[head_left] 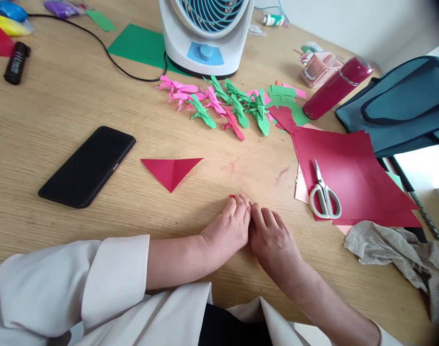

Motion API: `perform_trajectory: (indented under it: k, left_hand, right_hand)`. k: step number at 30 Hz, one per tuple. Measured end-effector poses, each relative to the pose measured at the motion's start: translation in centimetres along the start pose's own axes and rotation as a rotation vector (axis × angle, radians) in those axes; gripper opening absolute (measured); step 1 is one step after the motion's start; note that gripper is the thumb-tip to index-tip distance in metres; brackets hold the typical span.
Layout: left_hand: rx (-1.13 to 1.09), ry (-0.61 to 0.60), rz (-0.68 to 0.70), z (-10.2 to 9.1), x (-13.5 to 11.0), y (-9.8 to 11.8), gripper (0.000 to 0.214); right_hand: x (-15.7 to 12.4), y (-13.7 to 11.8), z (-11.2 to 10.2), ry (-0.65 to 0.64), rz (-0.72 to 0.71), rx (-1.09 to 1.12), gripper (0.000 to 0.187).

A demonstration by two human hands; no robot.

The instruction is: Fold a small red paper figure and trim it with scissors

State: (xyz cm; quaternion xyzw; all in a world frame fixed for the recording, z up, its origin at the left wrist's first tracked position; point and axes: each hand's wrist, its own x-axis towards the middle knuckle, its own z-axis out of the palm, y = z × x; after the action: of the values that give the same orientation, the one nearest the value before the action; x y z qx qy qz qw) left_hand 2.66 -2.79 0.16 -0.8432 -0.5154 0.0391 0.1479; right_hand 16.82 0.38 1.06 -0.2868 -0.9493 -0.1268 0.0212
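Observation:
My left hand (231, 222) and my right hand (272, 230) meet at the near middle of the table, fingers curled and knuckles side by side. A small tip of red paper (232, 195) peeks out past my left fingers; the rest is hidden by both hands. Beyond my left hand lies a red paper triangle (172, 172) with a crease down its middle. Farther off, several folded paper figures in green (204, 113), pink (215, 102) and red (234, 125) are heaped together.
A black phone (88, 166) lies at left. On the right, scissors (324, 194) rest on red paper sheets (356, 173), near a crumpled cloth (388, 245). A fan (207, 53), a magenta bottle (338, 89) and a teal bag (403, 103) stand farther back.

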Motion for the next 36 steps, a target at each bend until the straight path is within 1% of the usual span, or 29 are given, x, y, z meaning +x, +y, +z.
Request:
perform_trajectory:
  k: [6, 9, 11, 12, 14, 16, 19, 22, 25, 30, 32, 36]
  left_hand:
    - [0.023, 0.020, 0.018, 0.0, 0.0, 0.0, 0.045]
    - [0.018, 0.020, 0.019, 0.2, 0.0, -0.2, 0.045]
    - [-0.023, 0.038, 0.033, 0.6, 0.1, -0.6, 0.042]
    - [-0.057, 0.054, 0.049, 0.8, 0.1, -1.0, 0.041]
    - [-0.151, 0.122, 0.076, 1.2, 0.3, -1.9, 0.035]
    - [-0.279, 0.147, 0.085, 1.5, 0.5, -2.9, 0.028]
    - [-0.447, 0.181, 0.037, 1.8, 0.8, -4.2, 0.024]
    - [-0.567, 0.180, 0.035, 2.0, 1.0, -5.2, 0.021]
    - [-0.573, 0.173, 0.096, 2.2, 1.0, -5.8, 0.021]
    - [-0.498, 0.215, 0.196, 2.3, 1.1, -6.6, 0.019]
    - [-0.500, 0.225, 0.204, 2.3, 1.3, -6.7, 0.017]
    - [-0.515, 0.248, 0.194, 2.5, 1.4, -6.9, 0.015]
  right_hand:
    - [0.4, 0.3, -0.3, -0.034, -0.030, 0.050, 0.035]
    - [0.4, 0.4, -0.2, -0.013, -0.027, 0.054, 0.032]
    - [0.3, 0.5, 0.0, 0.009, -0.023, 0.070, 0.030]
    - [0.3, 0.6, 0.1, 0.020, -0.019, 0.083, 0.029]
    - [0.3, 1.0, 0.4, 0.039, -0.005, 0.108, 0.027]
    - [0.2, 1.5, 0.5, 0.051, 0.013, 0.134, 0.025]
    - [0.0, 2.2, 0.8, 0.062, 0.034, 0.203, 0.023]
    - [-0.1, 2.7, 1.0, 0.065, 0.059, 0.278, 0.020]
    - [-0.1, 2.9, 1.4, 0.084, 0.071, 0.325, 0.019]
    - [0.1, 2.9, 1.8, 0.130, 0.097, 0.360, 0.019]
    - [0.1, 2.8, 1.9, 0.143, 0.122, 0.385, 0.019]
    - [0.1, 2.8, 2.1, 0.157, 0.172, 0.504, 0.023]
